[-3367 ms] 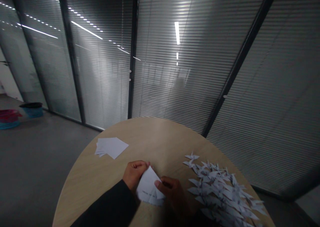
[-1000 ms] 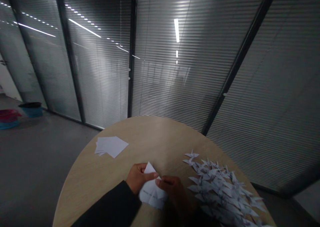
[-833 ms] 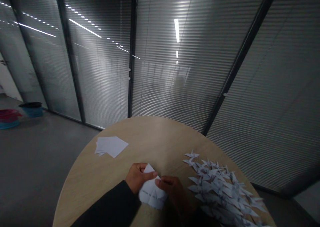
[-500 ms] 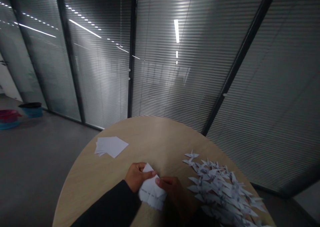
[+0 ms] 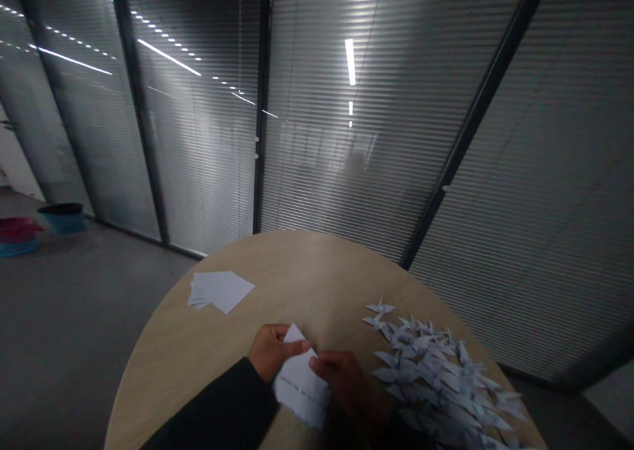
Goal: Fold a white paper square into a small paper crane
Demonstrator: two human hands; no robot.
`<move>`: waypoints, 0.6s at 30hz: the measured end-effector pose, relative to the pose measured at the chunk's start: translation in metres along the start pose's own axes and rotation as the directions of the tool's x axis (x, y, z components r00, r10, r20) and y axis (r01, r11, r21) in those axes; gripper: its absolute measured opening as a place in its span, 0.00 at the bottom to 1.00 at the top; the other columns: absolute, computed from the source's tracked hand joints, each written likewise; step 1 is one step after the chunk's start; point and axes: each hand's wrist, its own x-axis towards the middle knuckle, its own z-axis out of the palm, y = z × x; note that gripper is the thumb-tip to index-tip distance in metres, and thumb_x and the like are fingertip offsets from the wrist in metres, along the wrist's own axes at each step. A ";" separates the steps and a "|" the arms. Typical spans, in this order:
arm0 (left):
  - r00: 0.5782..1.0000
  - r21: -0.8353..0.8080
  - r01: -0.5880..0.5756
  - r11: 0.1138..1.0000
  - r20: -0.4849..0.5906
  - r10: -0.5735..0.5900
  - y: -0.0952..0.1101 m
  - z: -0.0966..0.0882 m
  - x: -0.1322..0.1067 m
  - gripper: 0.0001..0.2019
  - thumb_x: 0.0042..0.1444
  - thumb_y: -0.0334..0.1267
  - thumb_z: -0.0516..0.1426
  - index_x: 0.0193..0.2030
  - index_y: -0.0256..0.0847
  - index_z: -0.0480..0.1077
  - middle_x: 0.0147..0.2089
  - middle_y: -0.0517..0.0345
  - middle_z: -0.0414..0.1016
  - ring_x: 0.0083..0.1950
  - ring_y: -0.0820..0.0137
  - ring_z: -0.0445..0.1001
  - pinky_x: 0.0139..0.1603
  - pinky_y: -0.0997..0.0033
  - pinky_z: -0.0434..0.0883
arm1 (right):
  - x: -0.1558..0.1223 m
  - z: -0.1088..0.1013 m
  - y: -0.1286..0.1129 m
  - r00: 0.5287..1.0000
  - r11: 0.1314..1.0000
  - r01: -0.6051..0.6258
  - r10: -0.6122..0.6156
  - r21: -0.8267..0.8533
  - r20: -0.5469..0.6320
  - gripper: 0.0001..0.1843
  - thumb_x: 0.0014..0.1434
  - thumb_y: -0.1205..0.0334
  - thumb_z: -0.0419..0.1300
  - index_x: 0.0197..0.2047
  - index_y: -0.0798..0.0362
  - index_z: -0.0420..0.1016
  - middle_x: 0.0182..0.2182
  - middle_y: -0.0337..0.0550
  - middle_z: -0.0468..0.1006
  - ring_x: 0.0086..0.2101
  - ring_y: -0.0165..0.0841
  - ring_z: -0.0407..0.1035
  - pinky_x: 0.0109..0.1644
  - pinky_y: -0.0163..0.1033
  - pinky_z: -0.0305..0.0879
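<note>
Both my hands work a small white paper sheet [image 5: 300, 385] with faint print, low over the round wooden table [image 5: 307, 278]. My left hand [image 5: 271, 352], in a dark sleeve, pinches the sheet's upper corner with curled fingers. My right hand [image 5: 347, 380] grips its right edge, thumb on top. The sheet looks folded, its lower edge toward me.
A pile of several folded white paper cranes [image 5: 436, 377] covers the table's right side. A small stack of flat white sheets [image 5: 219, 290] lies at the far left. Glass walls with blinds [image 5: 347, 139] stand behind. Coloured tubs [image 5: 30, 228] sit on the floor, far left.
The sheet has been flattened and pulled slightly toward me since a second ago; its folded flaps now lie smoother. Both hands stay in nearly the same spot.
</note>
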 end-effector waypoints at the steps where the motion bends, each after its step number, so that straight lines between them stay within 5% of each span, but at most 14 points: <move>1: 1.000 0.002 -0.004 1.000 0.003 0.004 -0.001 0.000 0.000 0.21 0.24 0.50 0.70 0.15 0.33 0.72 0.14 0.61 0.69 0.17 0.77 0.62 0.19 0.75 0.57 | 0.000 0.000 0.000 1.000 1.000 -0.009 0.009 0.003 0.003 0.22 0.49 0.45 0.55 0.21 0.57 0.74 0.17 0.37 0.64 0.22 0.28 0.56 0.25 0.34 0.49; 11: 0.996 -0.030 -0.036 0.999 -0.085 0.033 0.004 -0.003 0.002 0.19 0.24 0.48 0.70 0.15 0.35 0.72 0.14 0.60 0.71 0.17 0.75 0.65 0.19 0.75 0.59 | 0.007 -0.001 0.011 0.998 0.992 -0.056 0.058 0.114 -0.018 0.24 0.46 0.41 0.57 0.26 0.57 0.75 0.21 0.40 0.72 0.24 0.32 0.64 0.29 0.35 0.58; 18: 0.991 -0.047 -0.050 0.998 -0.124 0.044 0.010 0.001 -0.002 0.18 0.24 0.47 0.70 0.14 0.34 0.71 0.14 0.59 0.71 0.16 0.74 0.65 0.19 0.75 0.59 | 0.001 -0.004 0.000 0.997 0.999 0.016 -0.012 0.050 -0.078 0.23 0.49 0.44 0.56 0.23 0.57 0.73 0.19 0.39 0.69 0.23 0.30 0.61 0.27 0.34 0.53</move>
